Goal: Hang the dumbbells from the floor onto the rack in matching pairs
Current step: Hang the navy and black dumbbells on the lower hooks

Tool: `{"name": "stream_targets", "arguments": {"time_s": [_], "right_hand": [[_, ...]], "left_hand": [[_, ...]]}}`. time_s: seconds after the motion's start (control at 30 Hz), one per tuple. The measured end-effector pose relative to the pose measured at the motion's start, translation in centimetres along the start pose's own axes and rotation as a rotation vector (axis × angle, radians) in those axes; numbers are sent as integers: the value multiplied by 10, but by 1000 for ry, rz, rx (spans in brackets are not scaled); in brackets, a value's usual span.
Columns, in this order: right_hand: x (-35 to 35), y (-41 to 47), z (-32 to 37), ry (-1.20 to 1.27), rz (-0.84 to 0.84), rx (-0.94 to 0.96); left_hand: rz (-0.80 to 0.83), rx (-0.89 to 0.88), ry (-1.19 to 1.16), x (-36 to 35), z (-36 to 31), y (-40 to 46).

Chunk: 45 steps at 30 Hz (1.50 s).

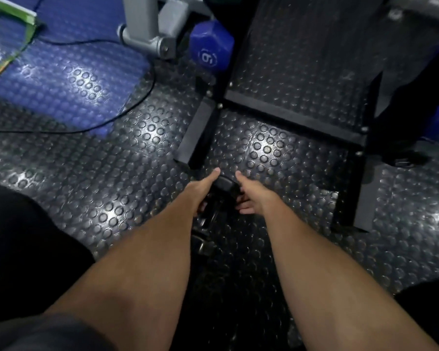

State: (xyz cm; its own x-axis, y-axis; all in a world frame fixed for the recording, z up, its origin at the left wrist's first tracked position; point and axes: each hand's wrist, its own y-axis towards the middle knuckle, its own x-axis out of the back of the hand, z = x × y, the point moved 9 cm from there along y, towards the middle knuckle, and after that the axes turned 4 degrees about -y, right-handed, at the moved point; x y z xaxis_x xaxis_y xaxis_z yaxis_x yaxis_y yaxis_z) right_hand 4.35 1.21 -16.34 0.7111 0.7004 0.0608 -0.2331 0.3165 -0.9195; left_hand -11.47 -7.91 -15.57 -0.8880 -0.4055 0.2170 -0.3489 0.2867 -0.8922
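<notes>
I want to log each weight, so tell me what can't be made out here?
- Black dumbbell, head view: both hands and shadow hide its handle, marking and how the fingers close.
- Blue dumbbell: the rack frame hides its far end.
- Rack's upper part: cut off by the top edge.

A single wide-angle view from a camera worn on the person's head, looking forward and steeply down along both bare forearms to the studded rubber floor (137, 153). It sits close above the left hand (200, 191) and right hand (251, 196), which meet near the middle of the frame around a black dumbbell (224, 186). The feet of the black rack (289, 115) lie farther off, and straight edges bow toward the frame's borders.
</notes>
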Motion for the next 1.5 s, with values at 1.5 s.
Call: {"name": "stream_targets", "arguments": {"time_s": [1.5], "right_hand": [[-57, -5, 250, 400, -407, 684]], "left_hand": [[76, -503, -573, 108, -377, 129]]}}
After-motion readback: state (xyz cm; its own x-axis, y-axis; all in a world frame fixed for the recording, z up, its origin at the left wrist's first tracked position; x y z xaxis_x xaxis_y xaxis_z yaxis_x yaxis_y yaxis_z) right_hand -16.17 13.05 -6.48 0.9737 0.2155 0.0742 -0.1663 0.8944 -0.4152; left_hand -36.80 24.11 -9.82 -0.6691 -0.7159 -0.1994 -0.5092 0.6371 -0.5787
